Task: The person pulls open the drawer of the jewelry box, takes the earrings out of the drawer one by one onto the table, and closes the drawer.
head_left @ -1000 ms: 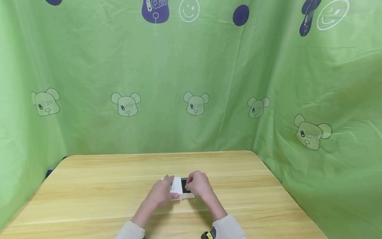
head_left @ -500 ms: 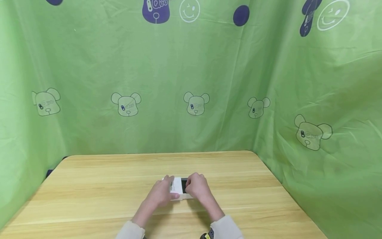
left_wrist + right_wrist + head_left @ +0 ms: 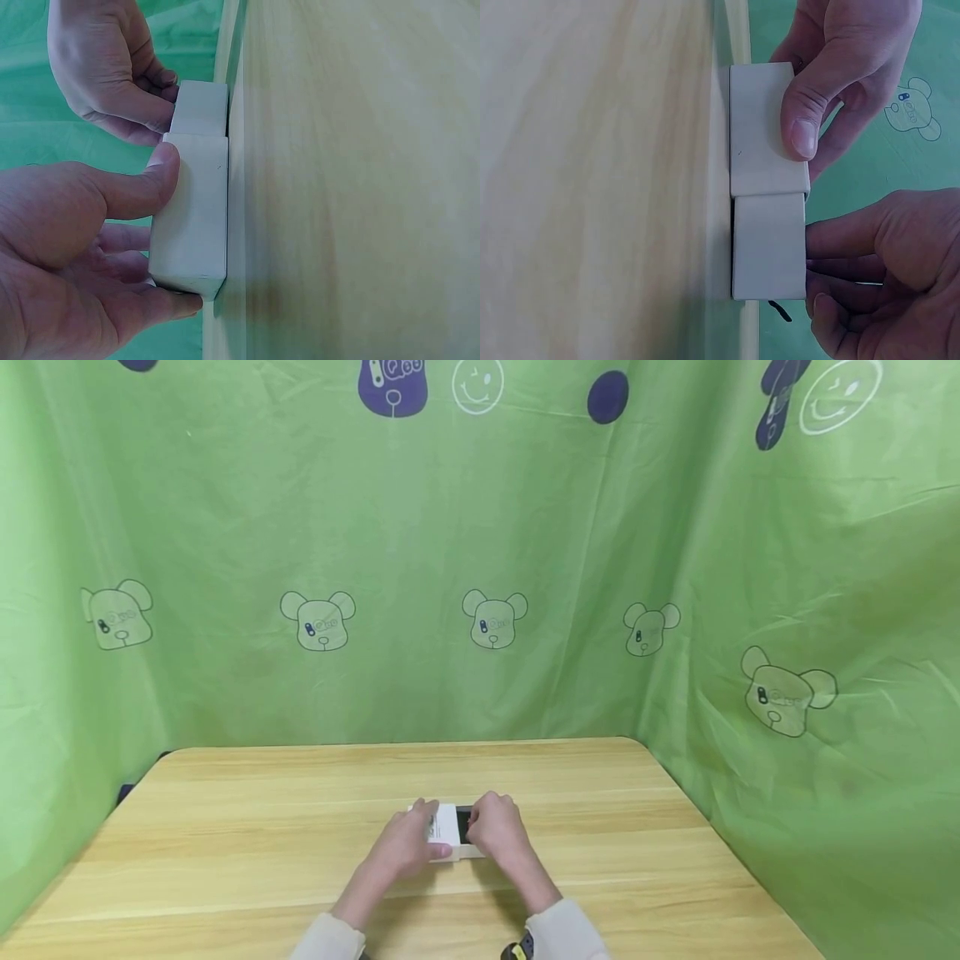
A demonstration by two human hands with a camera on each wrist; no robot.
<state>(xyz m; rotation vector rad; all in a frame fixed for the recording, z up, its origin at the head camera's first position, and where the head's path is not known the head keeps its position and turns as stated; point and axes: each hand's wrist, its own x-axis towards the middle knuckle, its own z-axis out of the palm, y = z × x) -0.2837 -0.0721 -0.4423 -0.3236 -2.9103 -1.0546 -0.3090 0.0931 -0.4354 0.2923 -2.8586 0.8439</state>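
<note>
A white slide-out box [image 3: 446, 824] lies on the wooden table, with small print on its outer sleeve. Its inner tray [image 3: 770, 247] sticks out of the sleeve to the right and shows a dark inside in the head view. My left hand [image 3: 405, 843] grips the sleeve, its thumb on the near side and fingers across the top and far end. My right hand [image 3: 497, 828] is over the tray's open part with curled fingers. Its fingertips go behind the tray's upper edge, so what they pinch or touch is hidden. A thin black strip [image 3: 780, 310] shows past the tray's end.
The wooden table [image 3: 262, 810] extends all around the box. Green printed cloth [image 3: 405, 685] hangs behind the table and along both sides. A black and yellow wristband [image 3: 517, 950] shows at the right sleeve.
My right hand has shifted slightly left and its fingers have curled further in over the tray opening. The left hand and the box look unmoved.
</note>
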